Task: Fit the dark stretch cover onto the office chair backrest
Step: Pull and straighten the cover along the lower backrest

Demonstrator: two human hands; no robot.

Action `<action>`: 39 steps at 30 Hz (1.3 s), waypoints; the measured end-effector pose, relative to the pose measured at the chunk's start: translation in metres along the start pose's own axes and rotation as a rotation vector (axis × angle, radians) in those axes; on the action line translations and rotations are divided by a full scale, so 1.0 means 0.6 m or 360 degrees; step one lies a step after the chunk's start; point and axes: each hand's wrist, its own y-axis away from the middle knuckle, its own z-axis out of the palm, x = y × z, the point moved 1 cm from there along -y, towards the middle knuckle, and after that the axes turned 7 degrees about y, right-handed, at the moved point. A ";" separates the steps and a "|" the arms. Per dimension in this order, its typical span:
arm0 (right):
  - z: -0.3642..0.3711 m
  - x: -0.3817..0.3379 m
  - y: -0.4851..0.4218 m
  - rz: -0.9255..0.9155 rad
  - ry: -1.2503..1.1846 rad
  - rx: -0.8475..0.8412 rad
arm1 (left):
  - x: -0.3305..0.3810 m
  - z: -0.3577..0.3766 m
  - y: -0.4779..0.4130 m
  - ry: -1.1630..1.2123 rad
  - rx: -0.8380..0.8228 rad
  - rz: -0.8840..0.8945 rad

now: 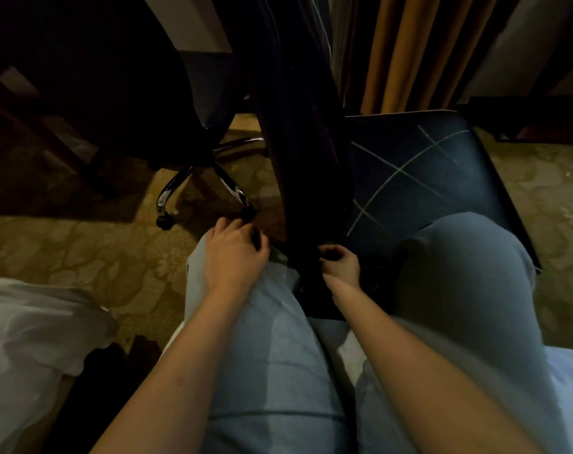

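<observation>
**Dark cover hangs between seated person's knees, its lower end in the right hand**

A patterned gold carpet (82,244) fills the dim room, with white bedding (26,322) at the lower left of the frame. The person sits in pale blue jeans (272,355), knees apart. Ahead of the right knee stands a blue seat (419,178) crossed with thin light lines, with gold curtains (406,50) behind it. The office chair (167,103) stands further off to the left, a dark mass over a chrome star base (226,181) on castors.

The dark stretch cover (298,142) hangs as a long narrow band from the top of the frame down to knee level, between the office chair and the blue seat. The right hand (340,265) has its grip closed on the cover's lower end, fingers curled round the fabric. The left hand (234,253) rests on the left knee with its fingertips bent towards a dark patch beside the cover. Whether its grip holds any fabric cannot be told in the low light.
</observation>
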 end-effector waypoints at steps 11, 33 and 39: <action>-0.008 -0.023 0.011 -0.0138 -0.0041 0.0055 | -0.001 0.000 0.004 0.0100 0.0065 0.0134; -0.003 -0.003 0.004 -0.0084 0.0195 0.0107 | -0.003 0.000 0.003 0.0122 0.0070 0.0114; 0.001 0.006 0.001 0.0048 0.0241 0.0031 | -0.004 0.002 0.002 0.0103 0.0097 0.0124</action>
